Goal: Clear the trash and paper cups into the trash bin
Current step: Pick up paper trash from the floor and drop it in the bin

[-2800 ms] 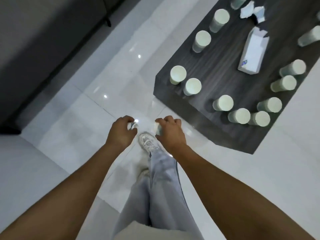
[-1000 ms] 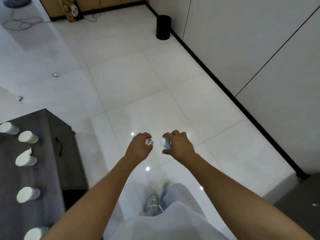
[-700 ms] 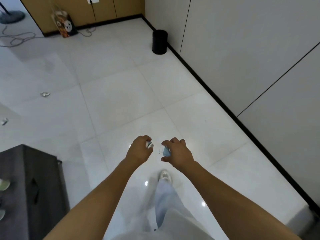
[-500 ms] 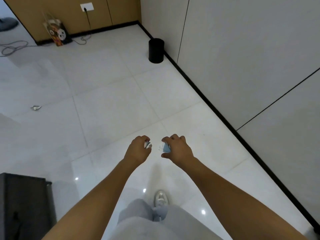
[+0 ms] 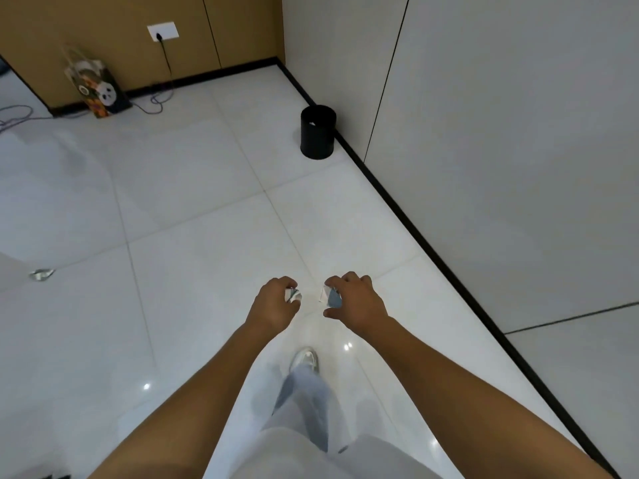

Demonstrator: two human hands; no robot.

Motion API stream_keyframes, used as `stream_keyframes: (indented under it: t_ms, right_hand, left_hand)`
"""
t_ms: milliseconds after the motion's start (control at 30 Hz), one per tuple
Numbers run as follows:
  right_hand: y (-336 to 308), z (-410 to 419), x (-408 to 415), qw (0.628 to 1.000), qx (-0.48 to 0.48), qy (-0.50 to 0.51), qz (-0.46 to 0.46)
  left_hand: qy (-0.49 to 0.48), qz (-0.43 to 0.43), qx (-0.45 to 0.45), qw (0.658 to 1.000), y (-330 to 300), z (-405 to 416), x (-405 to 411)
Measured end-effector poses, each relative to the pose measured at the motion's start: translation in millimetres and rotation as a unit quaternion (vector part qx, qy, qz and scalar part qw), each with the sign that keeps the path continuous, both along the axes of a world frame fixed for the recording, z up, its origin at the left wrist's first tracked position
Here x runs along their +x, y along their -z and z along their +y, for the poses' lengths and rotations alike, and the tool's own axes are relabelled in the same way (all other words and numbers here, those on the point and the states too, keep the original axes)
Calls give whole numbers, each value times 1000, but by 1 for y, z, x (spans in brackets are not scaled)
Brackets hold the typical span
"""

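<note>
Here, two hands are held out over the white floor (image 5: 193, 209), and each one holds one small bit of trash: the left hand (image 5: 275, 304) has its fingers curled round a crumpled white scrap (image 5: 293, 294), and the right hand (image 5: 356, 302) pinches a white and blue scrap (image 5: 330, 296). One black trash bin (image 5: 318, 131) stands upright by the floor's far right edge against the wall, its open top up, with a little white showing inside. One more crumpled bit (image 5: 41, 274) lies near the floor's left edge.

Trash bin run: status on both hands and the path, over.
Left hand grips a crumpled scrap; right hand grips a bluish scrap. Trash bin ahead by the wall, not yet reached. Open floor between; one stray scrap far left.
</note>
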State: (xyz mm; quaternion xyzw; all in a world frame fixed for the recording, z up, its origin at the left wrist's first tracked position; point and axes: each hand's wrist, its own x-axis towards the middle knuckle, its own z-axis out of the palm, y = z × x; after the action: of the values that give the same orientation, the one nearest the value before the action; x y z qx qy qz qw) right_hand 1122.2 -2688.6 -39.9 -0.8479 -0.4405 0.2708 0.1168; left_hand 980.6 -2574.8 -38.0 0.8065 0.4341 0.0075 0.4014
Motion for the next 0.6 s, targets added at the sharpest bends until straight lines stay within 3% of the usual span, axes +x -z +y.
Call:
stream_keyframes:
  t_ms: [367, 600]
  right_hand:
    - [-11, 198, 154, 1000, -16, 13, 13]
    - [-1, 341, 293, 1000, -1, -1, -3]
  left_hand:
    - [9, -12, 0, 1000, -26, 203, 163]
    - [2, -20, 20, 1000, -18, 341, 302]
